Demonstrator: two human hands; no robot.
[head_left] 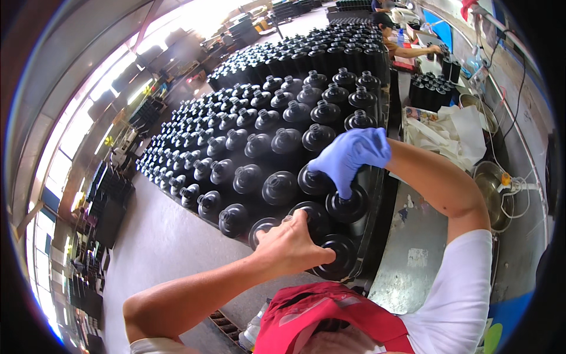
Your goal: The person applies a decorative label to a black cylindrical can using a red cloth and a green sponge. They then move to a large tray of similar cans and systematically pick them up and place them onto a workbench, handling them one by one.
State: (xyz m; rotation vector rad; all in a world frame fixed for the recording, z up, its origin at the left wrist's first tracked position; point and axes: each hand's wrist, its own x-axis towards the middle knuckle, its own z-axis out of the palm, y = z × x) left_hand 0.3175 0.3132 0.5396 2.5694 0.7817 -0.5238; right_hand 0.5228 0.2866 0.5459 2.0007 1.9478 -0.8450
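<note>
In the head view, black bottles (280, 187) stand upright in close rows in front of the person, running back toward the far end of the room. The bare left hand (290, 245) is spread over the bottles at the nearest corner, its thumb and fingers at separate tops. The right hand (352, 156), in a blue glove, reaches down just beyond it, its digits parted across two neighbouring bottles. I cannot tell whether either hand grips. A metal table (418, 259) lies to the right, with white sheets (442, 135) and a steel bowl (496, 192). Farther back, a co-worker's hand (434, 49) reaches toward more dark bottles.
</note>
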